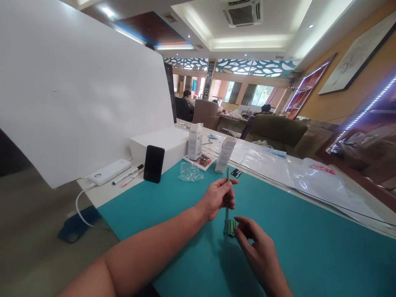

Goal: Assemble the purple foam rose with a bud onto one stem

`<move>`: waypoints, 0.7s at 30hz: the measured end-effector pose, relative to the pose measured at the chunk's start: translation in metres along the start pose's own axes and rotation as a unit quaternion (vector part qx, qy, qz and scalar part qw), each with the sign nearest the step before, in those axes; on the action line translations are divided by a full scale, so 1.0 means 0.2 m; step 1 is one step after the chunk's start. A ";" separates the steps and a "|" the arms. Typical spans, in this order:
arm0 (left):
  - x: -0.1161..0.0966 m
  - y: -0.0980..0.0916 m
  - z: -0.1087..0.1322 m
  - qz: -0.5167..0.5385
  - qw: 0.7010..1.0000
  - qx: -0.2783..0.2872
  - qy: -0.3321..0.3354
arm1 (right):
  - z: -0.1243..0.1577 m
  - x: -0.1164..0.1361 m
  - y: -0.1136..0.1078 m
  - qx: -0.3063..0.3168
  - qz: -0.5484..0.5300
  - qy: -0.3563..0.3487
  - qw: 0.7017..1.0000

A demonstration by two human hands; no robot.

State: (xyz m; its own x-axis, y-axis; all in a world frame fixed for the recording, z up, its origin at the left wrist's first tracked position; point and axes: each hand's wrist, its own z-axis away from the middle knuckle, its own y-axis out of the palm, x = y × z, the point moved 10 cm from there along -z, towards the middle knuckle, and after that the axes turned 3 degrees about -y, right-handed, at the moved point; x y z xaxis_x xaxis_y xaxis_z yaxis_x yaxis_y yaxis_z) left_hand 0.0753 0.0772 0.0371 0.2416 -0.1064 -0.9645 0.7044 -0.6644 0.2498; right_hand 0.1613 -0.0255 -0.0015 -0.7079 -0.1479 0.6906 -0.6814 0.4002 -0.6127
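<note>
Over teal mat [309,255]: left hand [216,199] grips green stick [227,214]; right hand [261,251] beside

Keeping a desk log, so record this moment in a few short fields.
Left hand: grips a thin green stem upright
Right hand: open, near the stem's fringed green end
Surface: teal mat
Farther along: black smartphone, white power bank, clear plastic bag

- This is a big shared room, like a lounge or office.
- Armchairs [275,133] stand near tables.
- People [187,101] sit far away.
- An air conditioner [242,14] is in the ceiling.
- A framed picture [355,57] hangs on the wall.
</note>
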 end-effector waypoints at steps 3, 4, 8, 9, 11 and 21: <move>-0.15 0.00 0.06 -0.091 0.994 0.044 0.051 | 0.01 -0.04 -0.08 -0.043 -0.065 0.033 0.996; -0.18 0.01 0.08 -0.152 0.984 0.058 0.071 | 0.02 -0.06 -0.11 -0.063 -0.091 0.048 0.993; -0.16 0.05 0.14 -0.360 0.922 0.086 0.115 | 0.05 -0.09 -0.17 -0.133 -0.201 0.084 0.967; -0.13 0.07 0.15 -0.401 0.903 0.093 0.122 | 0.06 -0.08 -0.17 -0.144 -0.217 0.087 0.962; -0.07 0.11 0.16 -0.470 0.866 0.109 0.135 | 0.06 -0.07 -0.17 -0.153 -0.240 0.085 0.955; 0.03 0.18 0.20 -0.592 0.774 0.157 0.160 | 0.03 -0.10 -0.14 -0.108 -0.204 0.078 0.970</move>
State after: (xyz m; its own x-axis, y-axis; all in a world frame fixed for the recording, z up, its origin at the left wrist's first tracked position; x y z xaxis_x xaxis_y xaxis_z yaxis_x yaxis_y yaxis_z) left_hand 0.0756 0.0233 0.0368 -0.2611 0.8703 -0.4176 0.3741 -0.3076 -0.8749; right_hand 0.1937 -0.0394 -0.0005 -0.3386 -0.2013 0.9191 -0.8325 0.5193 -0.1929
